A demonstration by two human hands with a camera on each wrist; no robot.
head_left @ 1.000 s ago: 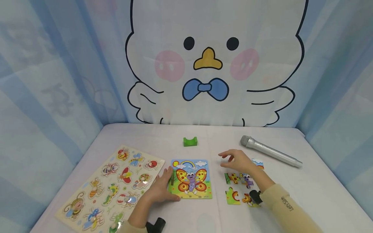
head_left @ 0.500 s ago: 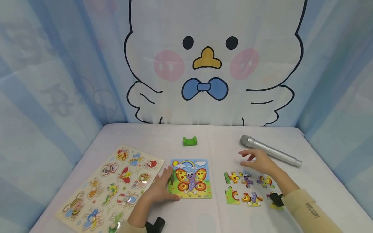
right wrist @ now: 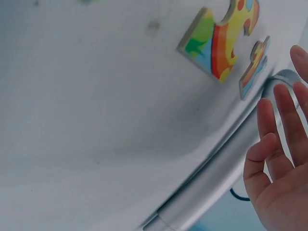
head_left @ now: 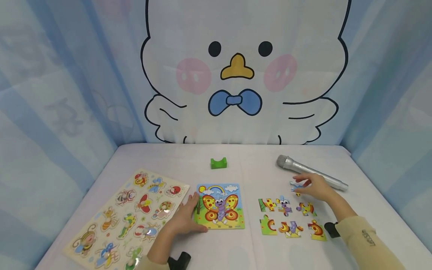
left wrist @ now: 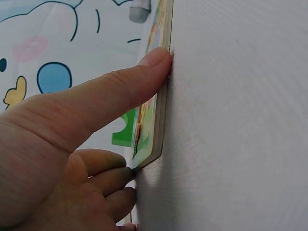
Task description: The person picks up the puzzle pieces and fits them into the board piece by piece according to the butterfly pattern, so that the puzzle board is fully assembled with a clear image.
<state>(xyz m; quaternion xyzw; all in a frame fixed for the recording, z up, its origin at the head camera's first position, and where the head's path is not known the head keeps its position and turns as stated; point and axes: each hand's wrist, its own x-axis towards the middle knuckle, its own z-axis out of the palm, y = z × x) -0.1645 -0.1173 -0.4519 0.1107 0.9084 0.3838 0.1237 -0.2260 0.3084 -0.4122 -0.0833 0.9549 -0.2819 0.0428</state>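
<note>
My left hand rests at the lower left corner of a square butterfly puzzle board. Its thumb lies along the near edge and its other fingers along the left side. In the left wrist view the thumb touches the board's edge. Over a blue-topped puzzle piece hovers my right hand, partly hiding it. The right wrist view shows that hand with nothing in its fingers. Below are two rows of loose pieces, among them a purple butterfly-head piece and a green-cornered piece.
A large insect puzzle board lies at an angle on the left. Behind the butterfly board stands a green notched block. A silver microphone lies just beyond my right hand. A printed curtain closes off the back.
My right hand has moved rightward over the loose pieces, from left of the blue-topped piece to above it, uncovering the right-hand pieces. The left hand stays at the board.
</note>
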